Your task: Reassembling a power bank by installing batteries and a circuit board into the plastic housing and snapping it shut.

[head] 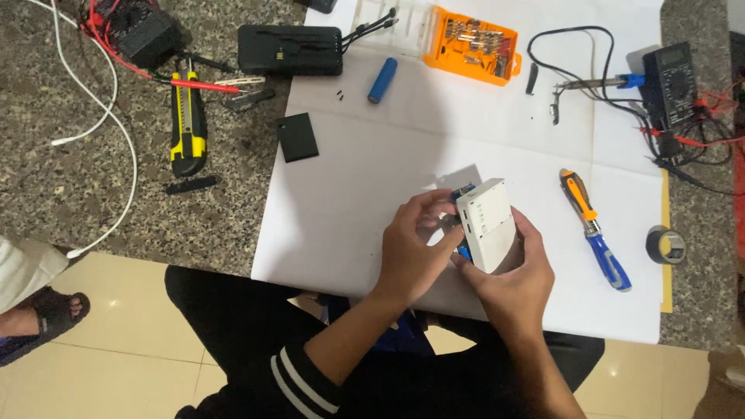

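Observation:
Over the white paper sheet [349, 178], both my hands hold a small white box-shaped device [489, 221]. My right hand [512, 271] cups it from below and from the right side. My left hand [415, 248] grips its left end, where blue parts [463, 190] stick out of the casing; the fingers partly hide them. The device is lifted slightly off the sheet and tilted.
A blue cylindrical cell [382, 80], an orange bit case [473, 44], a black power bank [289, 50] and a black square cover [298, 137] lie farther away. An orange-and-blue screwdriver [595, 230], tape roll [665, 244] and multimeter [669, 84] sit right. A yellow utility knife [188, 124] lies left.

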